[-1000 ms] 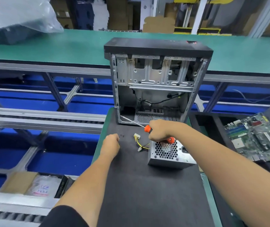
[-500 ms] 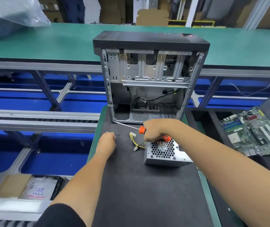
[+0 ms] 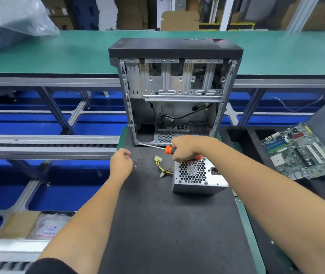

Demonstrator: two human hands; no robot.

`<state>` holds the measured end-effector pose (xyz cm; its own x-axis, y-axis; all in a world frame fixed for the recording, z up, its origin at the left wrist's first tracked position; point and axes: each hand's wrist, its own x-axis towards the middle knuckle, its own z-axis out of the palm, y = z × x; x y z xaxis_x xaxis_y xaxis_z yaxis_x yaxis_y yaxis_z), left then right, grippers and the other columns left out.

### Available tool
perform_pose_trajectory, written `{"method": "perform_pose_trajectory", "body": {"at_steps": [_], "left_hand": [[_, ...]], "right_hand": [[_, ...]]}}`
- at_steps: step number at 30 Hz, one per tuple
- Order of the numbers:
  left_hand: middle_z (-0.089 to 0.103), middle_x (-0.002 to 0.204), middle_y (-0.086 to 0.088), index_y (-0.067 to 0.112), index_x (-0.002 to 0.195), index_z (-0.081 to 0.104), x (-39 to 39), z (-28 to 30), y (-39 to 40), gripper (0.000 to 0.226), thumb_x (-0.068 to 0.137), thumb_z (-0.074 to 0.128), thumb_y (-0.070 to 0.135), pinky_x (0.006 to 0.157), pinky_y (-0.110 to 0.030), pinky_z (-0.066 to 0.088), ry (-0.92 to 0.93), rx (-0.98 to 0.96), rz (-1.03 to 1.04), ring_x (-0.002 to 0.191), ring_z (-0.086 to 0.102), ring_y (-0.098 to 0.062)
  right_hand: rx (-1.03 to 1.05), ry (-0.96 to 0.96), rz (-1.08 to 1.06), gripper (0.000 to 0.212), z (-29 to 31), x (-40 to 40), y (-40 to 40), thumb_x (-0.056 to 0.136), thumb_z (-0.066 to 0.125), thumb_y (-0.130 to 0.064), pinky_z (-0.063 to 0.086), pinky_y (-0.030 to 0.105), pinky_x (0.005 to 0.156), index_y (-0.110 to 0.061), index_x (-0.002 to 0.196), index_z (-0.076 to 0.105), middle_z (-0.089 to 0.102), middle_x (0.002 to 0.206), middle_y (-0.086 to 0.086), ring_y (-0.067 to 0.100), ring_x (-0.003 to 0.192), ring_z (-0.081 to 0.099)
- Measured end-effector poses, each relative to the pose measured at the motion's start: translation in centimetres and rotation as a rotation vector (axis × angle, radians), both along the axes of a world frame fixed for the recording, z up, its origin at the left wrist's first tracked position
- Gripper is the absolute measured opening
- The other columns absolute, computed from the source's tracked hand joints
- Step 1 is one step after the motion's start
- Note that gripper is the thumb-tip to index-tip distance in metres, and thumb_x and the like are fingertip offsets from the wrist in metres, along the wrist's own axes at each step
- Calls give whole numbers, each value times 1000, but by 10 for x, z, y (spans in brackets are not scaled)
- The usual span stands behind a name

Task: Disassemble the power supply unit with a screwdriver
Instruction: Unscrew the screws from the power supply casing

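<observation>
Orange-handled screwdriver (image 3: pixel 169 149), silver PSU (image 3: pixel 198 177) w/ hex-hole grille, black mat (image 3: pixel 167 224).

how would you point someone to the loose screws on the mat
Start at the open computer case standing at the far end of the black mat. Just before its left corner, beside the left hand, lie the screws: tiny dark specks, unlike the nearby yellow-wired connectors.

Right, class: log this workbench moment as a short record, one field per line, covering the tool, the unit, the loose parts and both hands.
tool: screwdriver, orange handle, shaft pointing left
unit: power supply on the black mat, fan grille up
right hand: grips the screwdriver over the unit
left hand: loosely closed, on the mat; contents unclear
loose parts: small screws beside the left hand
behind: open computer case
right side: motherboard
</observation>
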<state>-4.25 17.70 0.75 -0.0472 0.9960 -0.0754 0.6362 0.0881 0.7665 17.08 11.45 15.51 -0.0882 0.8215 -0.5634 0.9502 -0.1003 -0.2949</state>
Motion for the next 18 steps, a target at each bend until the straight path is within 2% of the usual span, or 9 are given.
{"method": "perform_pose_trajectory", "body": {"at_steps": [2, 4, 7, 10, 14, 18], "left_hand": [[60, 95, 0, 19, 104, 55, 11, 21, -3, 27, 86, 43, 3, 62, -25, 43, -91, 54, 2, 82, 55, -18], [58, 88, 6, 23, 106, 52, 28, 42, -9, 33, 82, 48, 0, 61, -24, 44, -160, 115, -114, 76, 53, -12], [57, 78, 13, 19, 99, 60, 55, 62, -23, 25, 82, 57, 0, 63, -14, 42, -145, 188, -325, 61, 49, 3], [59, 75, 9, 15, 93, 67, 74, 68, -37, 10, 86, 64, 8, 63, -15, 43, -115, 210, -394, 62, 49, -1], [64, 82, 4, 16, 87, 66, 96, 77, -56, 7, 89, 62, 10, 60, -7, 40, -58, 234, -463, 73, 55, -7], [57, 75, 7, 19, 80, 58, 123, 85, -75, 14, 91, 58, 10, 63, -20, 38, 40, 272, -606, 67, 49, -5]], "right_hand": [[46, 6, -17, 9, 10, 3, -2, 80, 52, -8, 43, 23, 44, -5, 88, 51, 59, 77, 15, 24, 51, 54], [84, -6, -18, 19, 24, 7, -4, 79, 56, -9, 44, 22, 44, 1, 95, 59, 62, 74, 14, 22, 51, 55], [153, -33, -32, 21, 49, 18, -9, 78, 61, -11, 44, 22, 43, 7, 89, 67, 65, 62, 11, 19, 44, 56], [192, -20, -60, 15, 76, 34, -21, 78, 67, -10, 46, 21, 42, 5, 84, 68, 66, 59, 8, 16, 40, 59], [332, 61, -118, 12, 105, 54, -41, 79, 74, -16, 48, 20, 44, -5, 81, 70, 70, 67, 8, 18, 47, 65], [542, 88, -169, 15, 120, 64, -54, 77, 72, -20, 48, 21, 47, -5, 79, 69, 70, 60, 9, 14, 43, 61]]}}
